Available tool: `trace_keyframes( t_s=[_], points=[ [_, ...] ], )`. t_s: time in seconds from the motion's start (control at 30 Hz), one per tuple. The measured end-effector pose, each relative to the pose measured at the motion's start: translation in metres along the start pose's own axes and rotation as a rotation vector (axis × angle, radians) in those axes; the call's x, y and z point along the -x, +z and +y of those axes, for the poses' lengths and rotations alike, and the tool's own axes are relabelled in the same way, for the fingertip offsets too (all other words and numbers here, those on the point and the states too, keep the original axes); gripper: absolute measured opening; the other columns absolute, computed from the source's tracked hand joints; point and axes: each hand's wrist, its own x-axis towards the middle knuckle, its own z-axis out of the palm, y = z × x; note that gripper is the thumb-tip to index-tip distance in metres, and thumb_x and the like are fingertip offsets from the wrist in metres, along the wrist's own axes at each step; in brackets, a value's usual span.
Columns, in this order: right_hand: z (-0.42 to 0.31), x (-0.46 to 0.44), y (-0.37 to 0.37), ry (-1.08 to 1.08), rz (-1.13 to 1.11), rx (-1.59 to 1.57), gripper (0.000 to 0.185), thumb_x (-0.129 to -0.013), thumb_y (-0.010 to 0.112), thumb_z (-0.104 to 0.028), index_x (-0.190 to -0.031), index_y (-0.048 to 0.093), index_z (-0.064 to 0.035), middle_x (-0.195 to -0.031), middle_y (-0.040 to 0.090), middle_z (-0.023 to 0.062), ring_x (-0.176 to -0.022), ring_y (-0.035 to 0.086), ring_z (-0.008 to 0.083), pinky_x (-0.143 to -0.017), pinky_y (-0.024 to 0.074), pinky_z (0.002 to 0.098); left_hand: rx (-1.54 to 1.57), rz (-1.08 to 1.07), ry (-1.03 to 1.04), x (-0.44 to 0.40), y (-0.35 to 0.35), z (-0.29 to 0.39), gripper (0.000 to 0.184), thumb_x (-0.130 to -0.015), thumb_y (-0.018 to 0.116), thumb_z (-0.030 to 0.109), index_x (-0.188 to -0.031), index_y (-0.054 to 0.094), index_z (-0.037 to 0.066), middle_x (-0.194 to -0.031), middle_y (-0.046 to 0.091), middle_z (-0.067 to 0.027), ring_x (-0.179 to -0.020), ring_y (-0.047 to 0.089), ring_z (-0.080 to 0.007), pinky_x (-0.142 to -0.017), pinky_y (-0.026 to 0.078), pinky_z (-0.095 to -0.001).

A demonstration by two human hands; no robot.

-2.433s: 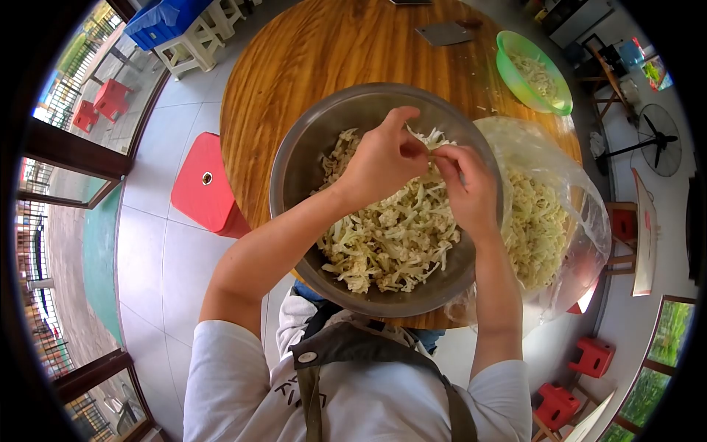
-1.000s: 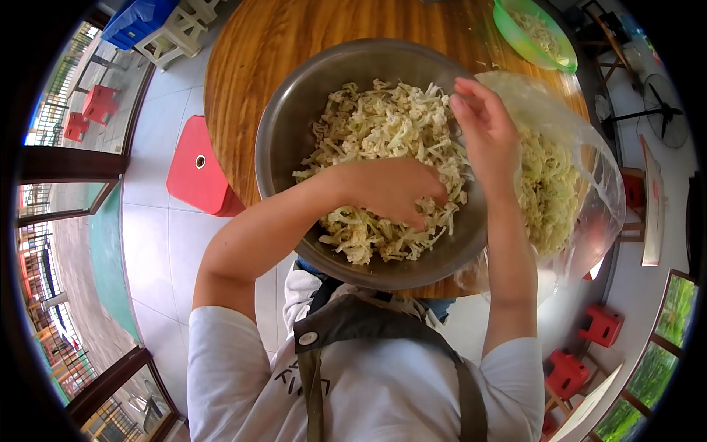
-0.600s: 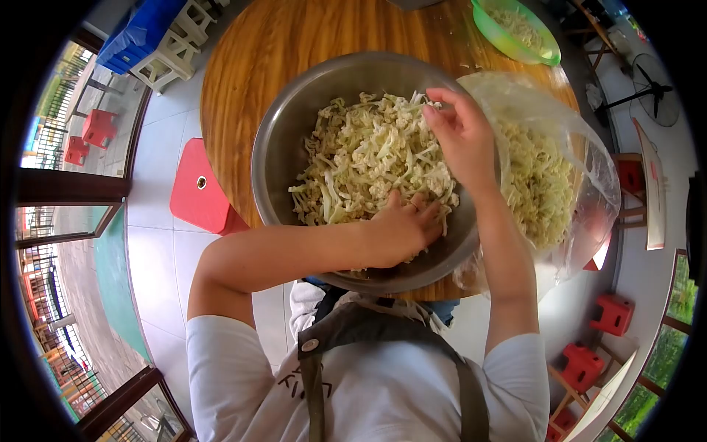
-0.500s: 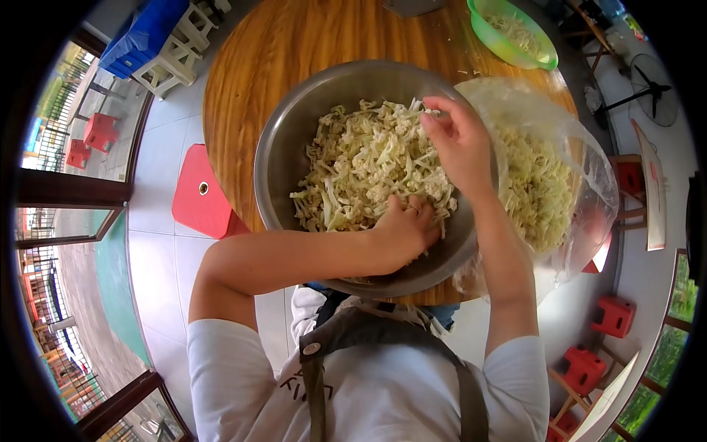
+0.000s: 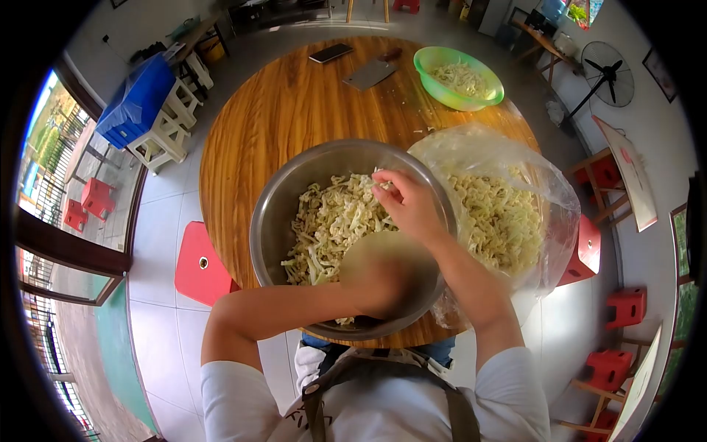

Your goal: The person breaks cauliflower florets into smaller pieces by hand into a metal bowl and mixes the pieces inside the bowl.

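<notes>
A large steel bowl (image 5: 274, 197) holds a heap of chopped cauliflower (image 5: 331, 221), pale with greenish stems. My left hand (image 5: 387, 276) reaches into the bowl's near right part, over the cauliflower. A blurred patch covers it, so its fingers cannot be made out. Above the heap, toward the bowl's far right side, is my right hand (image 5: 407, 205). Its fingers are curled, with thumb and fingertips close together around a small pale piece of cauliflower. Beside the bowl on the right, a clear plastic bag (image 5: 556, 221) lies spread with more chopped cauliflower in it.
The round wooden table (image 5: 236, 147) carries a green plastic basin (image 5: 442, 94) with some cauliflower, a cleaver (image 5: 370, 75) and a dark phone (image 5: 331, 53). A red stool (image 5: 200, 261) stands left, another red stool (image 5: 585, 250) right. A floor fan (image 5: 607, 72) stands farther back.
My view has tilted up, bringing the phone and whole cleaver into sight. My right hand remains raised over the heap. My left hand stays low in the bowl and is now blurred.
</notes>
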Motion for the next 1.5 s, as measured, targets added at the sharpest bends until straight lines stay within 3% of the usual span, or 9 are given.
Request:
trace_keyframes(
  t_s=[0.1,0.23,0.43,0.57,0.8,0.93,1.17,1.3,1.5],
  points=[
    [0.004,0.001,0.002,-0.016,0.003,0.007,0.023,-0.084,0.063,-0.017,-0.105,0.059,-0.0073,-0.093,0.062,0.0044,-0.065,0.058,0.0118,-0.061,0.0478,0.0247,0.582,0.323,0.025,-0.006,0.078,-0.006,0.035,-0.095,0.037,0.018,-0.125,0.042,0.002,-0.119,0.049,-0.0110,-0.107,0.050,-0.0196,-0.092,0.041,-0.0326],
    [0.001,0.002,0.002,-0.019,0.010,0.013,0.022,-0.084,0.062,-0.017,-0.104,0.059,-0.0075,-0.093,0.061,0.0059,-0.064,0.058,0.0156,-0.060,0.0481,0.0274,0.229,0.127,0.053,-0.002,0.041,-0.011,0.034,-0.071,0.058,0.012,-0.103,0.060,0.000,-0.101,0.058,-0.0195,-0.088,0.058,-0.0300,-0.079,0.045,-0.0415],
    [-0.005,0.004,0.000,0.045,-0.016,0.007,0.023,-0.086,0.062,-0.020,-0.106,0.060,-0.0085,-0.094,0.062,0.0054,-0.071,0.059,0.0133,-0.065,0.0479,0.0260,0.526,-0.452,0.038,-0.018,-0.038,-0.016,0.040,-0.064,0.062,0.011,-0.103,0.059,-0.001,-0.100,0.057,-0.0220,-0.091,0.056,-0.0355,-0.080,0.045,-0.0429],
    [-0.001,0.002,-0.001,0.074,-0.044,-0.025,0.024,-0.086,0.062,-0.021,-0.106,0.060,-0.0073,-0.095,0.061,0.0064,-0.072,0.058,0.0138,-0.067,0.0479,0.0261,0.690,-0.074,0.063,0.002,-0.016,-0.043,0.043,-0.068,0.066,0.019,-0.106,0.058,0.000,-0.099,0.058,-0.0194,-0.092,0.056,-0.0332,-0.081,0.045,-0.0435],
    [0.000,0.001,0.000,0.156,-0.083,-0.187,0.023,-0.087,0.060,-0.020,-0.105,0.060,-0.0049,-0.096,0.061,0.0042,-0.075,0.058,0.0109,-0.068,0.0479,0.0250,1.735,-0.142,-0.751,0.023,-0.080,-0.074,0.050,-0.081,0.062,0.008,-0.127,0.044,0.006,-0.115,0.055,-0.0115,-0.096,0.059,-0.0197,-0.081,0.050,-0.0345],
    [0.001,-0.012,-0.002,0.260,-0.116,-0.366,0.023,-0.089,0.059,-0.018,-0.105,0.060,-0.0025,-0.095,0.062,0.0028,-0.079,0.058,0.0092,-0.068,0.0474,0.0233,1.673,0.179,-0.836,0.017,-0.122,-0.068,0.039,-0.077,0.053,-0.003,-0.115,0.050,0.004,-0.102,0.059,-0.0108,-0.093,0.060,-0.0211,-0.079,0.051,-0.0362],
    [-0.037,-0.054,0.004,0.172,-0.040,-0.421,0.027,-0.090,0.058,-0.022,-0.107,0.059,-0.0016,-0.095,0.062,0.0047,-0.083,0.060,0.0109,-0.070,0.0483,0.0243,2.101,0.576,-0.944,0.002,-0.116,-0.095,0.027,-0.080,0.047,0.013,-0.104,0.054,0.002,-0.098,0.059,-0.0103,-0.089,0.058,-0.0241,-0.081,0.048,-0.0386],
    [-0.037,-0.060,0.016,0.108,0.005,-0.225,0.030,-0.089,0.058,-0.026,-0.110,0.058,-0.0050,-0.098,0.063,0.0086,-0.083,0.061,0.0147,-0.071,0.0490,0.0268,2.080,0.735,-0.854,0.000,-0.096,-0.105,0.025,-0.080,0.046,0.016,-0.100,0.054,0.003,-0.097,0.058,-0.0095,-0.087,0.056,-0.0234,-0.080,0.047,-0.0382],
    [-0.014,-0.059,0.035,0.023,-0.039,-0.115,0.034,-0.091,0.055,-0.030,-0.115,0.056,-0.0058,-0.102,0.064,0.0101,-0.085,0.062,0.0195,-0.073,0.0482,0.0298,2.095,0.912,-1.038,0.001,-0.099,-0.112,0.022,-0.080,0.046,0.018,-0.093,0.055,0.004,-0.091,0.058,-0.0092,-0.083,0.055,-0.0232,-0.078,0.046,-0.0385]
  ],
)
